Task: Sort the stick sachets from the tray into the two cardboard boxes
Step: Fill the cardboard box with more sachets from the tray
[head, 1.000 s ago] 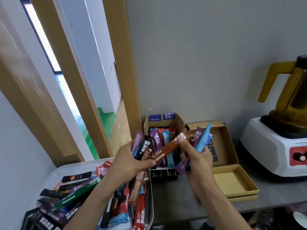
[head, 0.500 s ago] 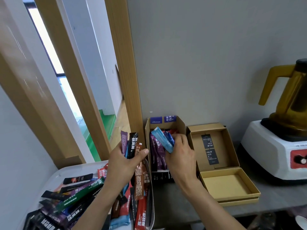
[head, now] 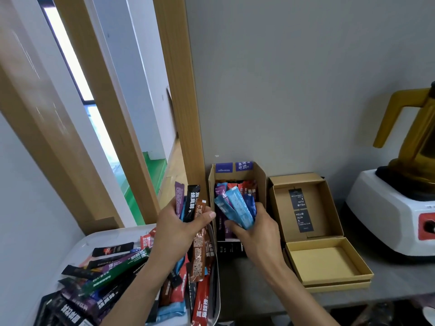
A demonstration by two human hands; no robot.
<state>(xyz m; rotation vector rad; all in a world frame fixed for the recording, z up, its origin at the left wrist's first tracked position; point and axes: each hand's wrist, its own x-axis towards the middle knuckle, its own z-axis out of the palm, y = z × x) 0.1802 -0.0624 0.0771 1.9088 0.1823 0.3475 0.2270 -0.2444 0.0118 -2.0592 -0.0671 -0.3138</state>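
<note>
My left hand (head: 181,229) grips a fan of stick sachets (head: 191,204), purple, black and brown, above the tray's right edge. My right hand (head: 255,228) holds several blue sachets (head: 237,209) inside the left cardboard box (head: 261,180), which has purple, red and blue sachets standing in it. The right cardboard box (head: 324,198) lies open with only black labels on its floor; its hinged lid (head: 329,262) lies in front. The white tray (head: 113,236) at the lower left holds a pile of mixed sachets (head: 113,271).
A white appliance base (head: 388,212) with a yellow jug (head: 414,128) stands at the right on the grey counter (head: 388,278). A wooden door frame (head: 181,102) rises just left of the left box, with the grey wall behind both boxes.
My right hand has carried its sachets from over the right box leftward and down into the left box. The brown sachet stayed with my left hand, which barely moved.
</note>
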